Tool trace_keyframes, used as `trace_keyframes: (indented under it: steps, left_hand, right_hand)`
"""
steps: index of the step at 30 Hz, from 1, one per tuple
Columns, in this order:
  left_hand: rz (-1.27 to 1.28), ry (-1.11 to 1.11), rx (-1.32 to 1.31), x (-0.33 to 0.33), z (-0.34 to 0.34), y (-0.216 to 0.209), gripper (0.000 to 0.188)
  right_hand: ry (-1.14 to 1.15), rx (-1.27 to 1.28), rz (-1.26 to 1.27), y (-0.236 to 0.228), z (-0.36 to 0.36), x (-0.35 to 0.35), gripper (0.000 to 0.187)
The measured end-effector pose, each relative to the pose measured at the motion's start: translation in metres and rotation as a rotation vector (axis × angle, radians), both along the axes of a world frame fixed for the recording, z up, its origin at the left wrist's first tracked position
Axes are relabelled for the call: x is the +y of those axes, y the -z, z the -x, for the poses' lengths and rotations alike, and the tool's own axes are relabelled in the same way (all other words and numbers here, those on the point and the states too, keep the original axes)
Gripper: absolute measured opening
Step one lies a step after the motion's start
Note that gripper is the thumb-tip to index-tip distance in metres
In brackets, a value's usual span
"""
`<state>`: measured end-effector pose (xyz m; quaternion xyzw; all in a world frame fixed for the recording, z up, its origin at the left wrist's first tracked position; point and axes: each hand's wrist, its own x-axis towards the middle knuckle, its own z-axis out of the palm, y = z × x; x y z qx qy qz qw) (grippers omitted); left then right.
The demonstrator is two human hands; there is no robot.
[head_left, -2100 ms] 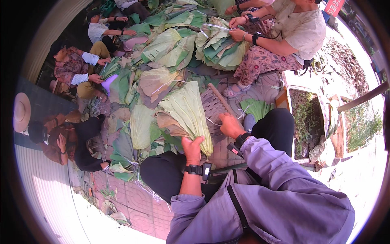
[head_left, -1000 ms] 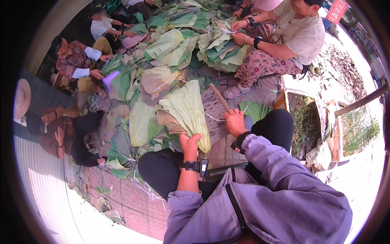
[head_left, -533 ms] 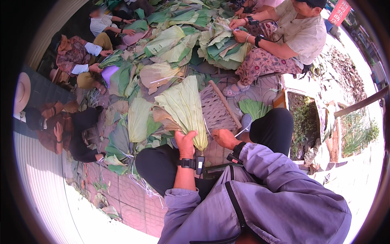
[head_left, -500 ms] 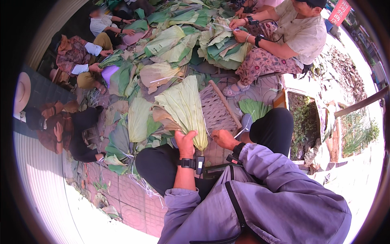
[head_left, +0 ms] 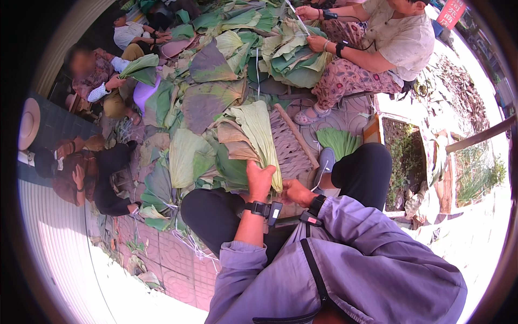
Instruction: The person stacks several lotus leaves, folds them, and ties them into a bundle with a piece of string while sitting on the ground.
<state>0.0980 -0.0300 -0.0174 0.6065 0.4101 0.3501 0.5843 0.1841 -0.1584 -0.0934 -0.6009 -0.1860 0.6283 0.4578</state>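
Observation:
My left hand (head_left: 260,179) is closed round the lower part of a bundle of large dried leaves (head_left: 258,127), pale yellow-green with brown ones on its left side. The bundle fans out away from me and narrows to a stalk end between my hands. Close beside that narrow end, my right hand (head_left: 298,193) has its fingers pinched together; what they hold is hidden. A thin white strip (head_left: 320,181) shows just past the right hand, by my shoe.
A woven-seat stool (head_left: 294,143) stands beyond the bundle. Leaf piles (head_left: 216,102) spread ahead and left. A green leaf (head_left: 339,141) lies near my right knee. Several people sit around; one at the far right (head_left: 399,40) holds a white strip. A planter box (head_left: 400,162) stands at right.
The bundle has turned and looks narrower, with more brown leaves showing. Both hands have shifted slightly right. Dark leaves now lie on the pile beyond, and the far-right person has raised a white strip.

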Motion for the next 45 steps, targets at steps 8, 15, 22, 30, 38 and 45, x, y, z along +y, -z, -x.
trace_keyframes:
  steps: [8,15,22,30,38,45]
  left_hand:
    - [-0.396,0.159,0.382,-0.023,-0.032,-0.002,0.069]
    - [0.018,0.435,0.240,-0.003,-0.027,0.019,0.068]
    - [0.144,0.467,0.105,-0.002,-0.016,0.009,0.055]
    - [-0.178,0.526,0.299,-0.007,0.016,-0.002,0.046]
    - [-0.217,0.559,0.293,-0.009,0.029,0.010,0.045]
    - [-0.258,0.648,0.212,-0.010,0.030,0.018,0.043]
  right_hand:
    - [-0.377,-0.109,0.136,-0.028,-0.008,-0.028,0.032]
    - [-0.420,-0.044,0.134,-0.032,-0.005,-0.040,0.011]
    - [-0.453,-0.044,0.158,-0.040,-0.020,-0.044,0.023]
    - [-0.495,-0.058,0.050,-0.050,-0.031,-0.050,0.025]
    - [-0.678,-0.070,-0.115,-0.061,-0.029,-0.041,0.032]
    - [-0.311,-0.123,-0.063,-0.076,-0.043,-0.019,0.017]
